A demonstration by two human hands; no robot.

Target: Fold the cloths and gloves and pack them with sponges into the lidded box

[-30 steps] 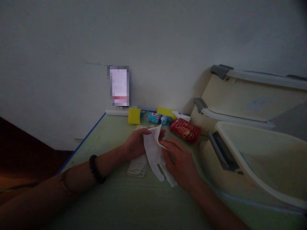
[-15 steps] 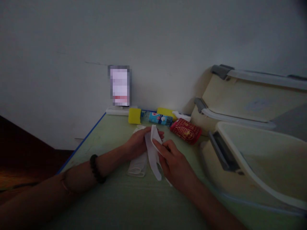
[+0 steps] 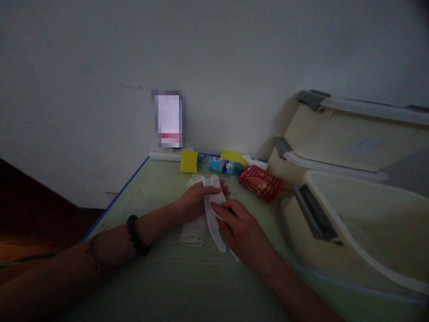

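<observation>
"Above a pale green table (image 3: 174,286), two bare hands share one white glove (image 3: 212,217), its fingers trailing toward the near side. How is it gripped?"

"The left hand (image 3: 192,202) lays its thumb across the upper part, pressing the cloth against the fingers beneath, seemingly to anchor it. The right hand (image 3: 244,226) has thumb and fingers closed on the right edge, apparently to keep the fabric from slipping, though the exact pinch is hard to make out in such dim light."

"And beneath?"

"A second white piece (image 3: 192,236), probably another glove, lies on the table, partly under the left hand."

"What lines the far edge?"

"From left to right: a yellow block (image 3: 189,161), a bottle (image 3: 221,165) on its side and a red packet (image 3: 260,183), set near the wall (image 3: 100,89) perhaps to keep them out of the hands' way. An upright screen (image 3: 168,117), blurred, stands far left, likely propped for viewing. At right sits an open bin (image 3: 328,259), mouth upward."
</observation>
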